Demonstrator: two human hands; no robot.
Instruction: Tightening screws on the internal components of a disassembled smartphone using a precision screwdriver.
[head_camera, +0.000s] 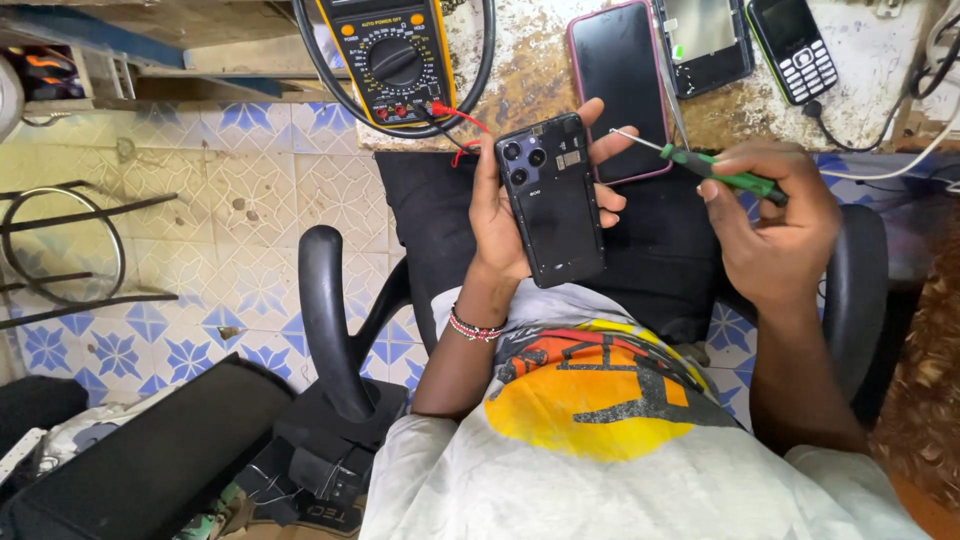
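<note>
My left hand grips a black smartphone upright, its back toward me, with the camera lenses at the top left. My right hand is closed on a green-handled screwdriver. The thin metal shaft points left, and its tip sits near the phone's upper right edge and my left fingertips. A beaded bracelet circles my left wrist.
A worn workbench ahead carries a yellow multimeter with red and black leads, a pink-edged phone, an opened phone frame and a keypad phone. Black chair armrests flank me. A metal stool stands left on the tiled floor.
</note>
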